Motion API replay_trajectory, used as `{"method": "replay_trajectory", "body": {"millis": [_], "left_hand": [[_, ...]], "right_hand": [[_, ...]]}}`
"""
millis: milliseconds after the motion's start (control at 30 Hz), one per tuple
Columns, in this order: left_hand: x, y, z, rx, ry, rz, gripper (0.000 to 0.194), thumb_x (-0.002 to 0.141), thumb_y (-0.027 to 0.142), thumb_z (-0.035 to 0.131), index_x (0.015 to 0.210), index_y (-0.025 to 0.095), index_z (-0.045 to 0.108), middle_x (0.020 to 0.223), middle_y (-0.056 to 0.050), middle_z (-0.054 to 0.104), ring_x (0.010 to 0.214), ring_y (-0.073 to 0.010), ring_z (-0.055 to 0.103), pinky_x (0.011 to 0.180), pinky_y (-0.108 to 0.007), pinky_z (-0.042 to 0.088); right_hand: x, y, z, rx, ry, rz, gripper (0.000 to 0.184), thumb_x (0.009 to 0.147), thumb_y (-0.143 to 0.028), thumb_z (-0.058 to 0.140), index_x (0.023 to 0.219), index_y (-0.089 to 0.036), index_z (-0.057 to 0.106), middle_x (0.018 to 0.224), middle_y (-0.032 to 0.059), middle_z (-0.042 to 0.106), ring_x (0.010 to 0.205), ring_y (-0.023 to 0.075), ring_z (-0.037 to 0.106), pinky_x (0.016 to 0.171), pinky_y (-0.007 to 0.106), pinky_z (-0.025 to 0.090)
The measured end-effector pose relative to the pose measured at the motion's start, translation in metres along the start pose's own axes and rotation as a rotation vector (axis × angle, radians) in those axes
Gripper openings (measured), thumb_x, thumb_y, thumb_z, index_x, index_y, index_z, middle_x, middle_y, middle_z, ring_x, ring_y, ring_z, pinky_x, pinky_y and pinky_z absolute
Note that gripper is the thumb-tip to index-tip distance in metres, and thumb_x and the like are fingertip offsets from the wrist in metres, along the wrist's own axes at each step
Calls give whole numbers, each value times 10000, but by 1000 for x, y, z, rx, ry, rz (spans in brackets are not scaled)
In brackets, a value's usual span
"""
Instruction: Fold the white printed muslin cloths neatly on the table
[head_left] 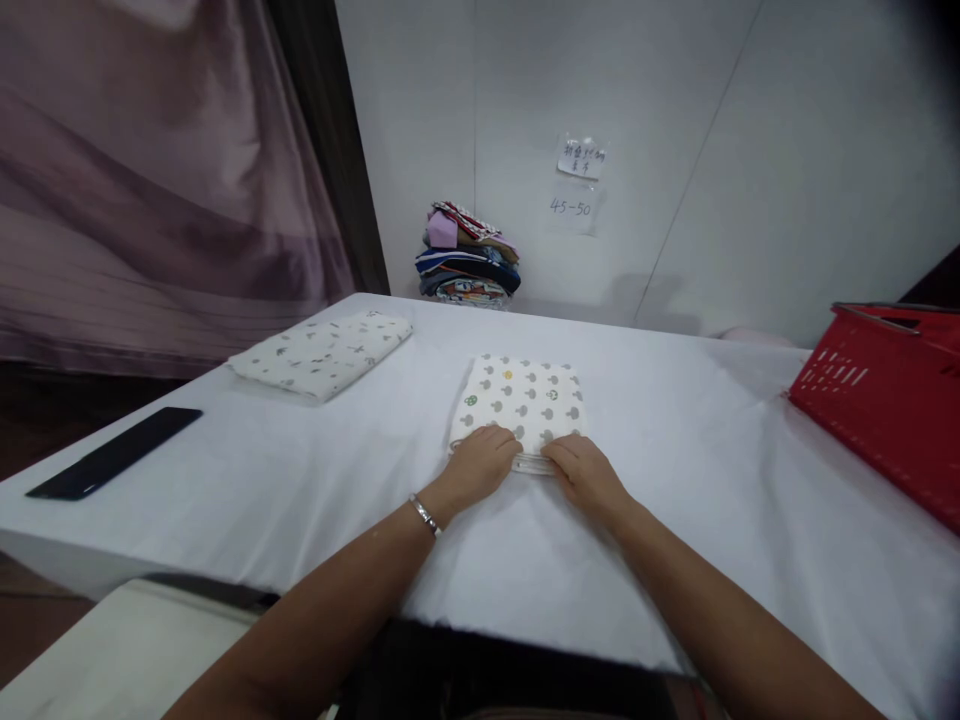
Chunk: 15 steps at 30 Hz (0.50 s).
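Observation:
A folded white cloth (525,400) printed with grey tree-like shapes and a few green and yellow ones lies flat in the middle of the table. My left hand (484,458) grips its near left edge, fingers on top and the thumb out of sight. At the near right edge, my right hand (586,470) pinches the same cloth. Several stacked layers show along the near fold between both hands. A second folded white cloth (322,352) with small dark prints rests at the far left, apart from my hands.
The table (300,510) has a white cover. On its left lies a dark flat strip (116,455). A red plastic basket (885,400) stands at the right edge. Behind the table is a pile of folded fabrics (469,258) against the wall, near paper notes (581,160). A pink curtain (150,180) hangs left.

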<state>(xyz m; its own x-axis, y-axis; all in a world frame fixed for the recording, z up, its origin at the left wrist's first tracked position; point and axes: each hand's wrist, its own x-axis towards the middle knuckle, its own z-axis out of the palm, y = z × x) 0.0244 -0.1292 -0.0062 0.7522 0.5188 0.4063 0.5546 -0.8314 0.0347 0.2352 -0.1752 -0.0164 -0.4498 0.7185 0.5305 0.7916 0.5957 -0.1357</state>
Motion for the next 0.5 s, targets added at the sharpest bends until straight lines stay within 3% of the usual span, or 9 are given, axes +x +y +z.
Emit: {"method": "replay_trajectory", "body": {"millis": [167,500], "left_hand": [[-3,-2,-2,-71,5,-23,162,876,145,430,935,180,576,895,-41,567,863,-169,501,762,-310,407],[-4,-8,-6,-81,-12,-50,141,877,204,460,925,192,592,924,-43,572,869,-176,503,756,-312,403]], "right_hand": [[2,-2,-5,12,-73,7,202,863,-123,460,999,-171,601,940,85,622,852,199,527,749,331,409],[3,0,-6,-21,-97,17,243,880,-122,419,1020,-175,611,951,79,633,845,201,539,738,337,443]]}}
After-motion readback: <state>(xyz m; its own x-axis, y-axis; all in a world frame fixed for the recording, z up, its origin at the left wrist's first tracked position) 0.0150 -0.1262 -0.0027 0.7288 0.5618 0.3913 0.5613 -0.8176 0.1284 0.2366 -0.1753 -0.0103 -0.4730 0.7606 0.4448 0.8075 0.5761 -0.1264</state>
